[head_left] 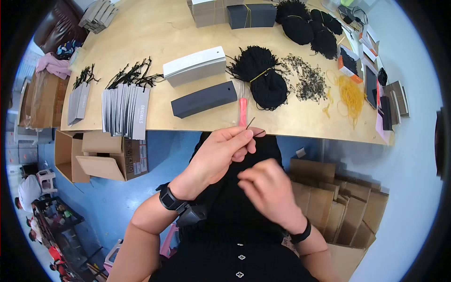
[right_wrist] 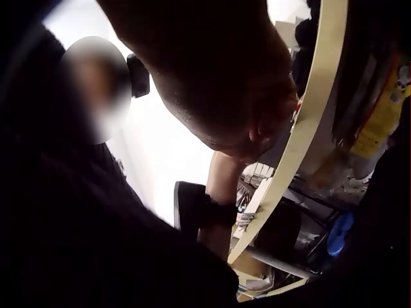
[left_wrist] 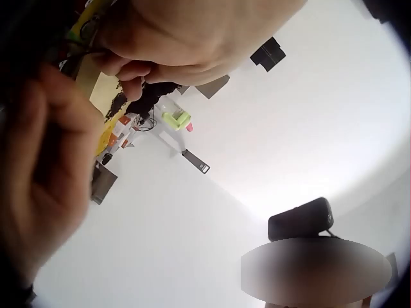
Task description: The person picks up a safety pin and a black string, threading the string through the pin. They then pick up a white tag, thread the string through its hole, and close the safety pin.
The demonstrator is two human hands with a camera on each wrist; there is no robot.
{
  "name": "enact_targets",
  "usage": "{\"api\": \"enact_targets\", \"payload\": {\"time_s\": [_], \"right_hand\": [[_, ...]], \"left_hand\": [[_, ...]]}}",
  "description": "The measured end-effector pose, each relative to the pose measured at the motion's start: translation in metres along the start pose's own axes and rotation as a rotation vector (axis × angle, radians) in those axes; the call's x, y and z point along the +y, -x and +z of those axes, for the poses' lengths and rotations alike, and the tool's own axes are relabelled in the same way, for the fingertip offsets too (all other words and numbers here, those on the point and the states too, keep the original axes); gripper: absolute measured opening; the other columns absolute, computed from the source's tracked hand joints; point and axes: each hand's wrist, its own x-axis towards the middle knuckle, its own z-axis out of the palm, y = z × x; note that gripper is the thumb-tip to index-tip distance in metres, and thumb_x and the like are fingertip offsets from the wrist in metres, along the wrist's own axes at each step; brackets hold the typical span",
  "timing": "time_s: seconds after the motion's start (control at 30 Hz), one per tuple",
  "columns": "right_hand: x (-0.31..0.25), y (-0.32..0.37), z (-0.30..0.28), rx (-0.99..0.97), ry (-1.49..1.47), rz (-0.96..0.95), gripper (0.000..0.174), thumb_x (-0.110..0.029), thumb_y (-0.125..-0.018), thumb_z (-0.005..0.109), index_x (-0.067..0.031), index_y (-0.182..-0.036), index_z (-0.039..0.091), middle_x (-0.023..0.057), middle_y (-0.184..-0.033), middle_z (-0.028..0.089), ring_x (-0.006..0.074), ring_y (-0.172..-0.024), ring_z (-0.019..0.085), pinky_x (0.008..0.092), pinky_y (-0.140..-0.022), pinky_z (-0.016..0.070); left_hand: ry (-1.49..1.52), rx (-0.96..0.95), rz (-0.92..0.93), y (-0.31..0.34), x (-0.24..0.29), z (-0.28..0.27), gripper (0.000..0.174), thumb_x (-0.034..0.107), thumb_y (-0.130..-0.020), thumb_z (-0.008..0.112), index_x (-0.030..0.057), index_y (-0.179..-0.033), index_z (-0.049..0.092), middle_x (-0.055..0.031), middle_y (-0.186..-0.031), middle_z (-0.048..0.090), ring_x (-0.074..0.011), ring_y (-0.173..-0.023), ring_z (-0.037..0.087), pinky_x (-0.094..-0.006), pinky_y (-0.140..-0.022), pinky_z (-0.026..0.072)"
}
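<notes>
My left hand (head_left: 218,152) pinches a thin black cord (head_left: 251,123) between thumb and forefinger at the table's front edge; short lengths of it stick out past the fingertips. Below and to its right is my right hand (head_left: 270,192), blurred, its fingers bent; I cannot tell whether it holds anything. In the left wrist view the right hand (left_wrist: 61,154) is close beside the left. Just beyond the left fingertips lies a red-handled tool (head_left: 243,112). A bundle of black cords (head_left: 270,89) with a yellow band lies behind it, beside a dark stack of tags (head_left: 204,99).
A white tag stack (head_left: 195,66) stands behind the dark one. Corded grey tags (head_left: 124,110) lie at left. Small black pins (head_left: 307,80) and yellow rubber bands (head_left: 351,98) are spread at right. Cardboard boxes (head_left: 103,155) and flattened cardboard (head_left: 338,202) stand below the table.
</notes>
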Motion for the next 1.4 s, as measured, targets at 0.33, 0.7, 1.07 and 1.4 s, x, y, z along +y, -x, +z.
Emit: {"api": "enact_targets", "payload": {"time_s": [0.33,0.7,1.07,1.4], "right_hand": [[0.029,-0.036,-0.029,0.175,-0.120,0.023,0.016,-0.001,-0.082,0.074,-0.0030,-0.096,0.067,0.0089,-0.094,0.055,0.0195,-0.077,0.062,0.0302,-0.064,0.0507],[0.026,-0.036,-0.029,0.061,-0.549,0.099,0.011,0.006,-0.081,0.068,0.0007,-0.090,0.064,0.0099,-0.101,0.067,0.0134,-0.080,0.065,0.0267,-0.072,0.0543],[0.072,-0.053,-0.051,0.336,0.179,0.203,0.015,-0.010,-0.083,0.071,-0.0029,-0.096,0.066,0.0126,-0.094,0.063,0.0297,-0.087,0.062,0.0370,-0.076,0.0506],[0.114,-0.086,-0.059,0.362,0.590,0.209,0.006,-0.007,-0.082,0.069,-0.0049,-0.088,0.070,0.0108,-0.083,0.062,0.0308,-0.083,0.063,0.0402,-0.070,0.0505]], "left_hand": [[-0.144,-0.087,0.005,0.024,0.002,-0.004,0.032,0.018,-0.102,0.055,-0.0044,-0.124,0.062,0.0008,-0.084,0.057,-0.0040,-0.069,0.041,-0.0178,-0.060,0.0327],[-0.559,-0.168,0.002,0.036,0.010,-0.002,0.029,0.022,-0.102,0.057,0.0012,-0.118,0.068,0.0015,-0.084,0.060,-0.0060,-0.079,0.050,-0.0219,-0.071,0.0428],[-0.412,0.141,0.294,0.020,-0.009,-0.005,0.013,0.009,-0.092,0.068,-0.0025,-0.098,0.072,-0.0029,-0.087,0.071,-0.0060,-0.074,0.058,-0.0210,-0.070,0.0478],[-0.364,0.215,0.278,0.017,-0.009,-0.010,0.012,0.009,-0.092,0.069,-0.0014,-0.097,0.073,-0.0071,-0.091,0.073,-0.0030,-0.069,0.055,-0.0177,-0.059,0.0387]]}}
